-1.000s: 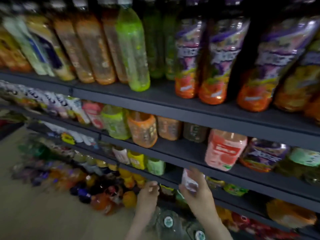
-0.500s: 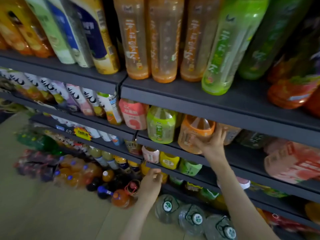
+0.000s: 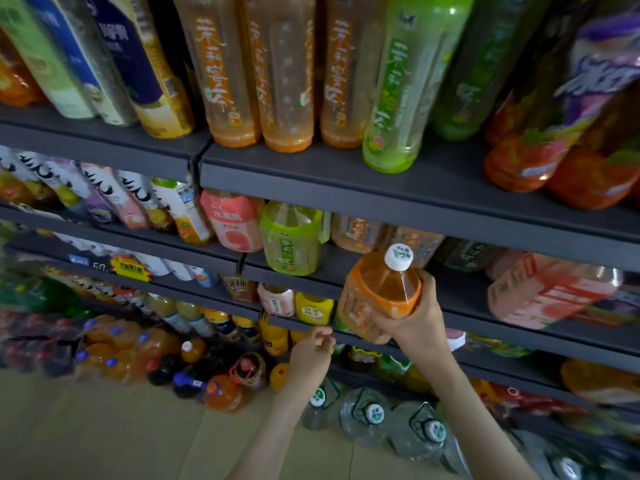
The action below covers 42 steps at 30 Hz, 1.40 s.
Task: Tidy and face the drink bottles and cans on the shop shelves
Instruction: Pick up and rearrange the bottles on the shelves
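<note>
Dark grey metal shelving (image 3: 381,188) ran in tiers across the view, above a beige floor (image 3: 104,427). Tall clear plastic bottles of orange tea (image 3: 284,81) stood in a row at the top shelf's front edge, with a tall green plastic bottle (image 3: 401,98) just beside them on the right. Clear plastic water jugs (image 3: 367,414) sat on the floor below the lowest tier. A pink-labelled plastic bottle (image 3: 547,292) lay tilted towards the right end of the second shelf. A short green-labelled plastic bottle (image 3: 291,244) stood upright at that shelf's front edge. The short orange plastic bottle with a white cap (image 3: 377,296) was off the shelf, tilted, just in front of the second shelf's front edge. Right hand (image 3: 415,317): grip wrapped round the bottle's body from below. Left hand (image 3: 311,351): fingers loosely curled, grip holding nothing, near the third shelf's front edge.
</note>
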Motion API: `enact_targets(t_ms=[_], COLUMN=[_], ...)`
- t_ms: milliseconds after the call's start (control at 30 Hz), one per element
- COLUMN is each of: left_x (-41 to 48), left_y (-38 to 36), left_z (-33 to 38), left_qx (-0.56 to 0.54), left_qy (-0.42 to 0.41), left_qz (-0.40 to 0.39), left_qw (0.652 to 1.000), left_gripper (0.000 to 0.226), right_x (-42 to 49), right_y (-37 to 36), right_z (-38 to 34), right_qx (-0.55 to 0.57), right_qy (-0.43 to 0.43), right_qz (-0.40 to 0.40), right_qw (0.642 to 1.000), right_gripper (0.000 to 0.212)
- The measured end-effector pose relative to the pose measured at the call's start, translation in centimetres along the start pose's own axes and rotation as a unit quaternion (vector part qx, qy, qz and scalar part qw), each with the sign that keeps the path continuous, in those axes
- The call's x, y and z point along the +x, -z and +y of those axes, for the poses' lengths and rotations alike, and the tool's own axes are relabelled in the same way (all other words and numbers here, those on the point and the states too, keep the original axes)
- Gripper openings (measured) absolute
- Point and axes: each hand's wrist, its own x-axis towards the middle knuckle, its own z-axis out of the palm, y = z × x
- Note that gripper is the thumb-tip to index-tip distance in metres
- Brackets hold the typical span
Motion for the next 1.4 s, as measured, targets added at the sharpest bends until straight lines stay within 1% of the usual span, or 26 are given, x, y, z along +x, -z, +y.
enact_targets(t_ms=[133, 233, 333, 400, 433, 500, 533, 600, 667, 733, 800, 867, 967, 1000, 1067, 1133, 1233, 1267, 1333, 1400], left_x=[-1.8, -3.3, -5.4, -6.8, -7.5, -8.9, -9.8, -11.1, -12.0, -11.9, -11.3, -10.4, -7.8, -6.7, -4.7, -3.2, -1.4, -0.8, 0.8, 2.5], left_y=[-4.1, -8.4, -13.6, -17.7, -19.9, -24.5, -26.7, -31.2, -35.3, -39.4, -42.6, -45.0, -48.2, -49.1, -50.5, -51.4, -52.4, -52.8, -53.9, -55.2], left_z=[0.5, 0.7, 1.1, 1.2, 1.2, 1.0, 1.2, 1.3, 1.4, 0.7, 0.1, 0.4, 0.8, 0.7, 0.4, -0.3, -0.7, -0.7, -0.8, -0.7], left_qx=[0.031, 0.062, 0.088, 0.075, 0.063, 0.059, 0.073, 0.086, 0.081, 0.081, 0.091, 0.111, 0.101, 0.104, 0.096, 0.075, 0.038, 0.026, 0.013, 0.011], left_qy=[-0.007, -0.007, -0.028, -0.032, -0.030, -0.035, -0.041, -0.064, -0.091, -0.111, -0.121, -0.143, -0.196, -0.205, -0.229, -0.251, -0.288, -0.306, -0.350, -0.381], left_qz=[-0.032, -0.042, -0.067, -0.095, -0.115, -0.156, -0.169, -0.186, -0.183, -0.162, -0.134, -0.098, -0.027, -0.008, 0.028, 0.062, 0.103, 0.116, 0.131, 0.146], left_qw=[0.999, 0.997, 0.994, 0.992, 0.991, 0.985, 0.982, 0.977, 0.976, 0.977, 0.979, 0.979, 0.975, 0.973, 0.968, 0.963, 0.951, 0.945, 0.927, 0.913], left_gripper=[0.012, 0.012, 0.023, 0.038, 0.042, 0.037, 0.041, 0.054, 0.070, 0.091, 0.107, 0.114, 0.105, 0.100, 0.094, 0.097, 0.095, 0.100, 0.107, 0.109], right_x=[-3.4, -6.0, -8.5, -10.1, -10.7, -12.0, -12.5, -13.2, -13.5, -13.4, -12.7, -11.7, -9.8, -9.2, -8.3, -7.7, -7.4, -7.3, -7.0, -6.3], right_y=[4.0, 7.7, 11.9, 14.9, 16.6, 20.1, 21.9, 25.1, 27.7, 29.6, 30.7, 31.2, 31.3, 31.1, 30.7, 30.7, 31.6, 31.9, 31.9, 31.6], right_z=[2.8, 5.7, 9.5, 12.3, 13.7, 16.5, 17.9, 20.8, 23.7, 26.5, 28.9, 31.1, 34.0, 34.8, 36.6, 38.2, 40.5, 41.3, 43.2, 45.7], right_qx=[0.009, 0.022, 0.025, 0.025, 0.032, 0.041, 0.040, 0.033, 0.027, 0.024, 0.024, 0.026, 0.054, 0.064, 0.084, 0.112, 0.154, 0.158, 0.155, 0.129], right_qy=[-0.041, -0.081, -0.111, -0.127, -0.135, -0.148, -0.154, -0.165, -0.174, -0.179, -0.180, -0.177, -0.173, -0.167, -0.143, -0.121, -0.056, -0.030, 0.014, 0.066], right_qz=[-0.001, 0.011, 0.027, 0.032, 0.032, 0.031, 0.025, 0.014, 0.013, 0.013, 0.019, 0.029, 0.048, 0.051, 0.053, 0.038, 0.009, 0.010, 0.028, 0.079], right_qw=[0.999, 0.996, 0.993, 0.991, 0.990, 0.988, 0.987, 0.986, 0.984, 0.983, 0.983, 0.983, 0.982, 0.983, 0.985, 0.986, 0.986, 0.987, 0.987, 0.986], right_gripper=[0.087, 0.083, 0.085, 0.085, 0.086, 0.084, 0.082, 0.085, 0.092, 0.089, 0.081, 0.076, 0.071, 0.073, 0.084, 0.091, 0.082, 0.078, 0.076, 0.069])
